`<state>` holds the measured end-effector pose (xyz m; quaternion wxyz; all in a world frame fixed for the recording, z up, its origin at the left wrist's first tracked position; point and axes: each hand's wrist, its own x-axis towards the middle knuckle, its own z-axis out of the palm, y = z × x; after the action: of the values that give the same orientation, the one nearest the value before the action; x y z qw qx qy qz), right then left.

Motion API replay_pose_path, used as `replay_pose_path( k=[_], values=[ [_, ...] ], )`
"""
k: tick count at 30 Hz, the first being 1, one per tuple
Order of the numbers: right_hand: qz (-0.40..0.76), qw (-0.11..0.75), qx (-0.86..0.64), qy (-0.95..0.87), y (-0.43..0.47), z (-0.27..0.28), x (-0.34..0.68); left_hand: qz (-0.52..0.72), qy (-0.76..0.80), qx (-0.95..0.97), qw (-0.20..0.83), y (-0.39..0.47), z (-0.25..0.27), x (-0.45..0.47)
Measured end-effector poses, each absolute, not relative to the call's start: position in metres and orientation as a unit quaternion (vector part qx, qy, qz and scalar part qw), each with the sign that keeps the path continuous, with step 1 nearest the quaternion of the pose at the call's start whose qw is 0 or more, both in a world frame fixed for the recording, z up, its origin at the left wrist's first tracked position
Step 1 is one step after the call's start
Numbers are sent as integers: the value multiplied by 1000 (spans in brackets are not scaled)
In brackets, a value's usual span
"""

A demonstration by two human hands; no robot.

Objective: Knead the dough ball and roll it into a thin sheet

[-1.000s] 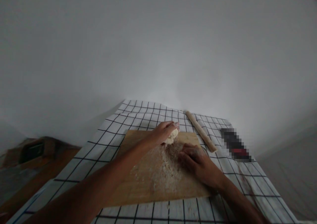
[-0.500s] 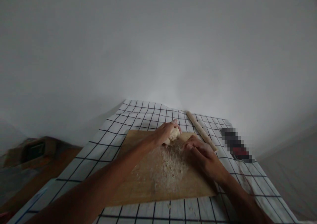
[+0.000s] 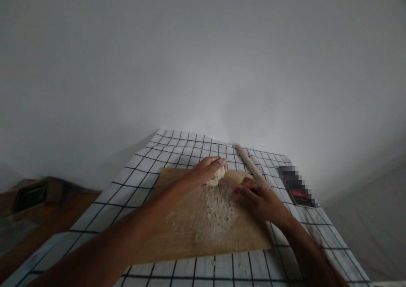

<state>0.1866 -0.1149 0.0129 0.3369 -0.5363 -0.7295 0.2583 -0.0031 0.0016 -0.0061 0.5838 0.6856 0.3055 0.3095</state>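
Observation:
A lump of pale dough (image 3: 217,178) sits near the far edge of the wooden board (image 3: 177,247). My left hand (image 3: 207,168) wraps over it from the left, its fingers reaching around the far side. To the right, my right hand (image 3: 256,196) is low over the board with its fingers curled in; what they pinch, if anything, is hidden. Loose flour and crumbs (image 3: 218,217) are scattered across the middle of the board, between the two arms.
A rolling pin (image 3: 249,161) lies slantwise behind my right hand on the checked tablecloth (image 3: 136,181). Farther right is a pixelated dark and red object (image 3: 298,189). A white wall (image 3: 203,67) rises behind the table; a brown box (image 3: 38,196) stands at lower left.
My left hand has shifted slightly left with the dough and come a little nearer. My right hand has drifted slightly left in view. The whole view has moved a bit.

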Motion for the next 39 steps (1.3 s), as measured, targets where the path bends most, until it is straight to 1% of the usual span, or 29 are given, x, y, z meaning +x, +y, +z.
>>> replay_pose_path(
  k=[2, 4, 8, 15, 18, 20, 22, 24, 26, 28, 31, 34, 37, 39],
  values=[
    [242, 285, -567, -734, -115, 10, 188, 307, 301, 692, 580, 3, -7, -4],
    [216, 260, -592, -732, -116, 6, 185, 299, 292, 701, 578, 3, -8, -4],
    [198, 246, -606, -730, -119, -1, 178, 293, 279, 718, 566, 2, -11, -3],
    [198, 218, -601, -743, -126, 1, 170, 280, 300, 721, 558, -1, -7, -3],
    [227, 211, -578, -755, -130, 5, 169, 279, 301, 719, 560, -1, -6, -2],
    [276, 221, -560, -749, -132, 10, 169, 281, 303, 716, 562, -1, -7, -2],
    [322, 267, -541, -730, -134, 15, 171, 289, 301, 713, 563, -2, -8, -1],
    [334, 336, -523, -709, -133, 19, 172, 290, 297, 711, 568, -4, -7, -1],
    [311, 375, -514, -706, -130, 18, 171, 286, 291, 712, 571, -6, -6, -2],
    [270, 370, -528, -715, -126, 13, 168, 288, 295, 726, 550, -10, -5, -1],
    [216, 339, -544, -736, -121, 4, 162, 308, 308, 763, 478, -12, -4, 0],
    [221, 343, -535, -740, -120, 5, 164, 320, 289, 784, 447, -10, -7, 2],
    [242, 341, -526, -741, -122, 16, 176, 318, 287, 758, 492, -3, -9, 1],
    [264, 305, -520, -753, -124, 21, 186, 311, 297, 731, 530, 1, -10, 0]
  ],
)
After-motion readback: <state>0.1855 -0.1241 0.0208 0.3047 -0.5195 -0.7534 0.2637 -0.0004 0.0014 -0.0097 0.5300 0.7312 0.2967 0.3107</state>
